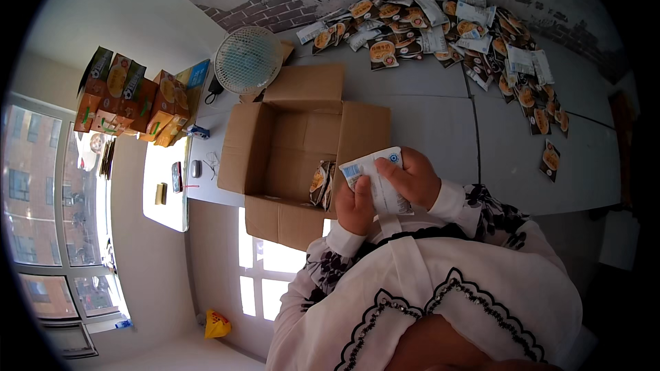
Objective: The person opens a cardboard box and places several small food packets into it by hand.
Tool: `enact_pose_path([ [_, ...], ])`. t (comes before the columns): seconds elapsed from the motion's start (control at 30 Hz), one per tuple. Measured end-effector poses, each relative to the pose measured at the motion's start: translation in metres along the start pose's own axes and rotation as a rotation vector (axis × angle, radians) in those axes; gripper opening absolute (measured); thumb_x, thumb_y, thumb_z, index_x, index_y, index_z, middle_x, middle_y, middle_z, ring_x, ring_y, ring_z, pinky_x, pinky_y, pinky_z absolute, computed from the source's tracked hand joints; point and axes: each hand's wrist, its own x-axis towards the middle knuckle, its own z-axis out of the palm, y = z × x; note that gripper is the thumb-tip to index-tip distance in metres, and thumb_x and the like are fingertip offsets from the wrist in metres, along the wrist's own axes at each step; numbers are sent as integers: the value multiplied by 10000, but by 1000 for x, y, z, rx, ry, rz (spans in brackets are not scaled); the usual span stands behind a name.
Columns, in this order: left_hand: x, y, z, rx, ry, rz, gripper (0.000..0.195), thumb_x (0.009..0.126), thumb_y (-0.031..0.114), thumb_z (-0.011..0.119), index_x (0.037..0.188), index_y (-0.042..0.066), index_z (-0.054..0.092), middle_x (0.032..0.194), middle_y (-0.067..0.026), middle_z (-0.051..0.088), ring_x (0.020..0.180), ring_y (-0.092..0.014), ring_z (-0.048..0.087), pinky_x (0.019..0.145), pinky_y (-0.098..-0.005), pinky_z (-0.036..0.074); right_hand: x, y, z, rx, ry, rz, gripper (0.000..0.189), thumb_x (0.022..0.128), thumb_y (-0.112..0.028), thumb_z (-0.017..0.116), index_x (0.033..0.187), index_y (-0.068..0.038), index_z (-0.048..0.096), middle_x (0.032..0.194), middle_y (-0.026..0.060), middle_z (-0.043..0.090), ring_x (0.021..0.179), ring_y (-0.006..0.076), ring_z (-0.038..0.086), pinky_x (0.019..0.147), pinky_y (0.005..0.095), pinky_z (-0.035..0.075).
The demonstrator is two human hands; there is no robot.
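Note:
Both my left hand (356, 207) and my right hand (412, 178) hold a white-backed sachet (380, 185), thumbs across its printed back. The side turned away from me is hidden. Just left of my hands stands a cardboard box (304, 134) with its flaps folded out. In the box's near right corner a few dark sachets (320, 183) stand on edge; the rest of its visible floor is bare cardboard. Beyond the box, a long heap of similar sachets (402, 31), some face up and some white side up, spreads along the wall and bends down the right side.
One sachet (550, 161) lies apart at the right of the grey table (428, 118). Behind the box is a white-green fan (248, 59). Stacked cartons (129, 95) stand at the left, by a phone (177, 177) and a computer mouse (196, 168). A yellow bag (217, 324) sits on the floor.

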Motion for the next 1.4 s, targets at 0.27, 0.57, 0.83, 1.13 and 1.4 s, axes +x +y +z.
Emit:
enact_pose_path([
  [0.27,1,1,-2,150,-15,17,383,1027,315,449,1174,-26,541,1044,-40,615,908,-112,559,797,-262,474,7,24,-5,13,86,163,416,1001,-349,474,796,-1,577,675,62,570,624,138,518,583,326,436],
  [0.57,2,-9,-6,7,70,-45,368,1019,324,473,1096,-20,579,932,-42,642,815,-110,580,723,-264,487,9,11,-13,-357,-133,-221,324,975,-284,508,895,13,610,769,140,616,624,248,564,592,357,457],
  [0.83,2,-9,-8,204,85,20,338,1011,293,492,1043,-22,609,877,-51,653,778,-108,585,693,-273,490,4,28,-3,-106,-27,-19,317,971,-297,514,976,3,616,757,112,607,643,239,564,651,338,473],
  [1.13,17,10,-8,551,125,91,256,938,192,575,1072,-26,583,916,-171,638,781,-307,615,698,-371,497,10,34,-2,-334,98,-101,545,920,-318,628,1304,22,445,1085,192,586,911,252,606,812,327,498],
  [1.4,9,28,11,788,-189,464,355,799,99,672,1135,14,595,1061,-164,591,990,-336,563,844,-401,472,13,28,-2,164,-64,137,775,894,-305,674,1464,9,253,1251,149,540,1118,209,557,938,312,466],
])
